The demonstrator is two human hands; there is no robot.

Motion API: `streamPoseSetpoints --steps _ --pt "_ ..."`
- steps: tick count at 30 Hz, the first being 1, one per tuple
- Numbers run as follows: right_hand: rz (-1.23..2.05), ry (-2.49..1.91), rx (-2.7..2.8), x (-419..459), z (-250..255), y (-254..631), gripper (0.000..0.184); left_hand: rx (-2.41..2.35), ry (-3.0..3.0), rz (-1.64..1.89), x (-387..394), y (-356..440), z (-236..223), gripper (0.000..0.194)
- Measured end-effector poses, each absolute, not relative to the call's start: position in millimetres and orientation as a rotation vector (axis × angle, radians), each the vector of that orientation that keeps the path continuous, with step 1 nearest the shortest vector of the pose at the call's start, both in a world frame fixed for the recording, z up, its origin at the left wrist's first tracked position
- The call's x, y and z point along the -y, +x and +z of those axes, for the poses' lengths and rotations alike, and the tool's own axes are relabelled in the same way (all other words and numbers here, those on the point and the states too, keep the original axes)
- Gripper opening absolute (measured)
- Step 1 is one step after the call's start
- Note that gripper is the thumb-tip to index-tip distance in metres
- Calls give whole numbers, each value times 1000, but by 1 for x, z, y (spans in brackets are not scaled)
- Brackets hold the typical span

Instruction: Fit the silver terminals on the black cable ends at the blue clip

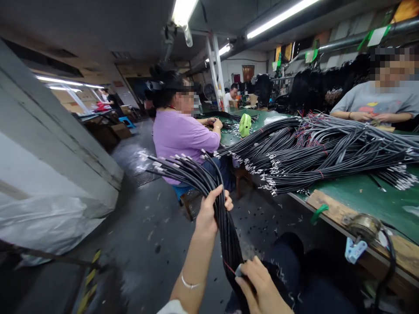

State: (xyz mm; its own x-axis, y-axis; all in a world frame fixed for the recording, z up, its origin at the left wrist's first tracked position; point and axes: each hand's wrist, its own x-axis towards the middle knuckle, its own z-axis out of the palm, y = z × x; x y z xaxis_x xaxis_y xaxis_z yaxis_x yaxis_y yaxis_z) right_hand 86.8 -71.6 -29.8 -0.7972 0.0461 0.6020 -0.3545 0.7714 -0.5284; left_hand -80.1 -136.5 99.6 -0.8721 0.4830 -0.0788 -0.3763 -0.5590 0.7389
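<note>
Holding a cable bundle point(228, 231) above the floor point(157, 244), beside the table point(363, 205).
My left hand point(207, 213) grips it; my right hand point(260, 281) is at its red tie point(228, 265), hold unclear from here. I judge the tie placed, perhaps unsecured; other tied bundles point(294, 172) lie there.

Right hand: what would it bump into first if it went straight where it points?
The right hand would likely meet the cables first; they're right in front, perhaps already touching it.

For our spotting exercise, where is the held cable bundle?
In the head view's centre, the cable bundle is in the left hand, the right hand lower along it.
</note>
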Motion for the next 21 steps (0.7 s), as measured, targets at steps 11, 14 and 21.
streamPoseSetpoints --steps 11,14,21 --pt "1041 249 2488 75 -64 101 11 -938 -57 2459 152 -117 113 27" --pt "1079 168 2485 73 -66 113 13 -924 -35 2473 151 -118 113 29" --pt "1669 -216 2015 65 -63 118 19 -925 -45 2452 132 -113 119 30"
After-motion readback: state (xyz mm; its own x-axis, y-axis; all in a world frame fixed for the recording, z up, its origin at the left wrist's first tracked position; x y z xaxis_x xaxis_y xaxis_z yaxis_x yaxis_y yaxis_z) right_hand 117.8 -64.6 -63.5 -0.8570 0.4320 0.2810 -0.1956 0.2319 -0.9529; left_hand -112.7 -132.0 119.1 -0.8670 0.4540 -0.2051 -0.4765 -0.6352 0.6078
